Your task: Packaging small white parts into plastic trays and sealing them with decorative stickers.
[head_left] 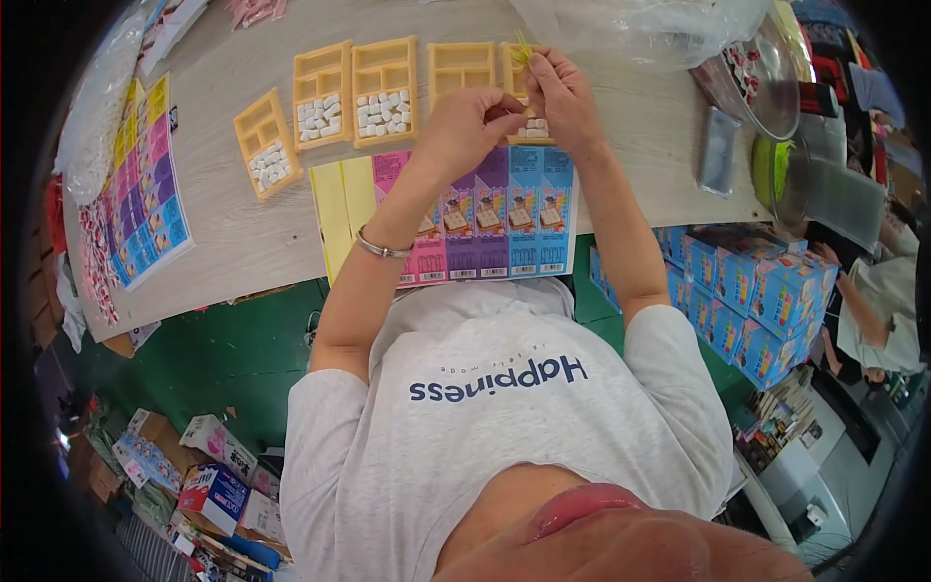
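My right hand (567, 102) pinches a small bunch of thin yellow-green strips (522, 48) above the rightmost tray (512, 62). My left hand (467, 126) is beside it with thumb and fingertips pressed together; I cannot make out what is between them. White pillow-shaped pieces (533, 127) show in that tray, partly behind my hands. Another yellow tray (462, 68) to its left has bare upper compartments, its lower part hidden by my left hand. Further left, three trays (385, 52) hold white pieces (383, 113) in their largest compartment.
Printed pink, purple and blue card sheets (492, 209) lie at the table's near edge. More printed sheets (150, 194) and a plastic bag (102, 126) are at left. At right are a clear box (718, 150), a clear tub (776, 92) and stacked blue boxes (766, 291).
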The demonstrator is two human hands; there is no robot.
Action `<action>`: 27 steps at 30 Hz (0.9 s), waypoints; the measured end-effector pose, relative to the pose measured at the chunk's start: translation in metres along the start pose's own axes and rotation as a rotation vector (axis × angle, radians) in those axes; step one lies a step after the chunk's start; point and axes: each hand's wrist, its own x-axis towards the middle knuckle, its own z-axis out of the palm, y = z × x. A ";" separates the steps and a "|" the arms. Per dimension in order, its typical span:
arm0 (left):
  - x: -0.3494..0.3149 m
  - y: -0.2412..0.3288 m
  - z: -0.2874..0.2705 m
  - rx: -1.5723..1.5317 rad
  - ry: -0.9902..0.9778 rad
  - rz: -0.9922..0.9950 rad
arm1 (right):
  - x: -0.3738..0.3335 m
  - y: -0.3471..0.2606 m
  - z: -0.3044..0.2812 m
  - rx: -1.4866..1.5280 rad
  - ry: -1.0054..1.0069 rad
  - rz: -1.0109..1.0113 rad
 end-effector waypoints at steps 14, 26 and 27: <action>0.066 -0.040 -0.054 0.921 0.372 0.608 | 0.048 -0.002 -0.056 -0.850 -0.083 -0.295; 0.052 0.001 -0.016 0.196 0.284 0.406 | 0.027 -0.024 -0.043 -0.452 -0.213 -0.157; 0.049 0.002 -0.017 -0.011 0.212 0.330 | 0.019 -0.031 -0.033 -0.453 -0.213 -0.157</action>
